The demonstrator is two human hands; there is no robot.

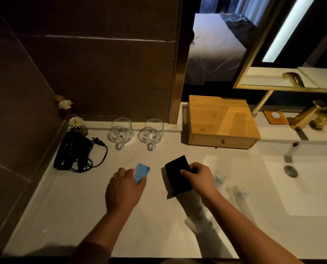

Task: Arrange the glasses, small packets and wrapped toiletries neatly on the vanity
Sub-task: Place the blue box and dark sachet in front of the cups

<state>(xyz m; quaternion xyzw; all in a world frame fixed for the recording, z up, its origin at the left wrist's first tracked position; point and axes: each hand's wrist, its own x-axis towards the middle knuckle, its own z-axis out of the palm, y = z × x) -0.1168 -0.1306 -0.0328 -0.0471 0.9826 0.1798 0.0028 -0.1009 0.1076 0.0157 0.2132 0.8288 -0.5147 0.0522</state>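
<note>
- The left hand (125,184) is closed around a small blue packet (141,172), its fingers (142,181) wrapped over the lower end, so the packet sticks up at a tilt just above the white table (63,202).
- The right hand (198,178) pinches a black packet (176,178) by its right edge; the packet stands tilted with its lower end touching the table or just off it, I cannot tell which.
- Two glass mugs (121,132) (152,133) stand upright side by side at the back by the wall, handles facing forward.
- Just beside the right wrist lie pale wrapped toiletries (220,179) and clear wrapped sticks (237,194), flat on the table near the sink (311,187) rim.
- A black hair dryer (73,151) with a coiled cord sits at the far left, near a little vase of white flowers (76,122).
- A wooden drawer box (221,121) rests behind the black packet, a gold faucet (309,115) to its right.
</note>
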